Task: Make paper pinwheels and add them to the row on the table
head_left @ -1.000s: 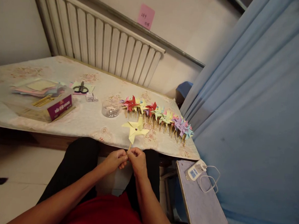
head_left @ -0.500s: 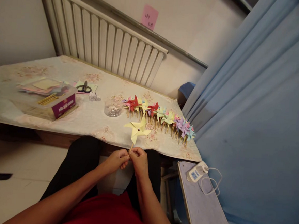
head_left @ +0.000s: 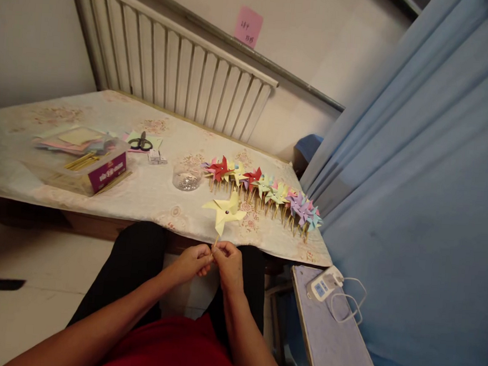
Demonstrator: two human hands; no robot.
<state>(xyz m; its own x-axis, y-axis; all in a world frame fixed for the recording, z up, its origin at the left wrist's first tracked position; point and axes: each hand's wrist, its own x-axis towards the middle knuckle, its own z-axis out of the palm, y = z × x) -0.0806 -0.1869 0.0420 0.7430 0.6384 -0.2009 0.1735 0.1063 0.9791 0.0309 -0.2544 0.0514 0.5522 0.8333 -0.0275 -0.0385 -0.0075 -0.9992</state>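
A pale yellow paper pinwheel (head_left: 224, 212) with a dark centre stands upright on a thin stick above the table's front edge. My left hand (head_left: 194, 262) is closed on the lower part of the stick. Right beside it, my right hand (head_left: 228, 260) pinches the same stick, and the fingertips of both hands meet. Behind the pinwheel, a row of several finished-looking coloured pinwheels (head_left: 268, 190) lies on the table. A clear round container (head_left: 186, 178) with small shiny pieces is just to its left.
On the flowered tablecloth (head_left: 142, 209) at left are a clear box with a purple label (head_left: 107, 172), sticks and paper sheets (head_left: 78, 138), black scissors (head_left: 140, 142) and small white boxes (head_left: 157, 157). A white power adapter (head_left: 324, 283) lies on a side bench at right. A blue curtain (head_left: 428, 179) hangs there.
The view has shifted slightly, so the table and background sit a little farther right. Both hands keep the same hold on the stick.
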